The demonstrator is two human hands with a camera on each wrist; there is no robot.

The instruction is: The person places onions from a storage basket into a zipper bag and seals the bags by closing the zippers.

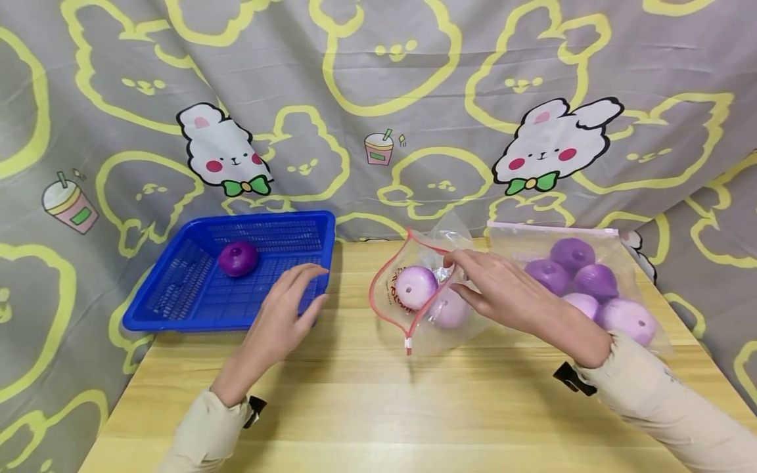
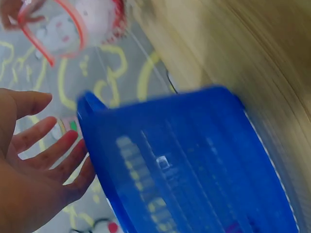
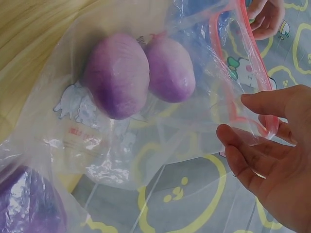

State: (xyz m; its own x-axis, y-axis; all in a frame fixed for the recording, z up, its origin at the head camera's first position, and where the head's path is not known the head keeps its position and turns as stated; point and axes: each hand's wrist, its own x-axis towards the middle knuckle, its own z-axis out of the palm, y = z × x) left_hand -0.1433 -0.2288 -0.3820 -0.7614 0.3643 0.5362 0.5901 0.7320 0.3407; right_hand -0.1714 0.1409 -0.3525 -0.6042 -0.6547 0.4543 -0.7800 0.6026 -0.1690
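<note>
My left hand [image 1: 284, 314] hovers at the right rim of a blue plastic basket [image 1: 204, 326], fingers loosely bent and holding nothing. Inside the basket lies one dark purple onion [image 1: 238, 259]. With curled fingers my right hand [image 1: 511, 289] holds the red-edged mouth of a clear zip bag [image 1: 378, 282] at its right side; the gap between thumb and index finger shows in the right wrist view. The bag's mouth stands wide, with a white slider at the front corner. Two pale purple onions [image 3: 118, 75] [image 3: 170, 69] are in it.
To the right lies another clear zip bag [image 1: 514, 230] with a pale pink closure, holding several purple onions [image 1: 572, 255]. All stands on a light wooden table [image 1: 378, 407]. A grey patterned cloth [image 1: 307, 79] hangs behind.
</note>
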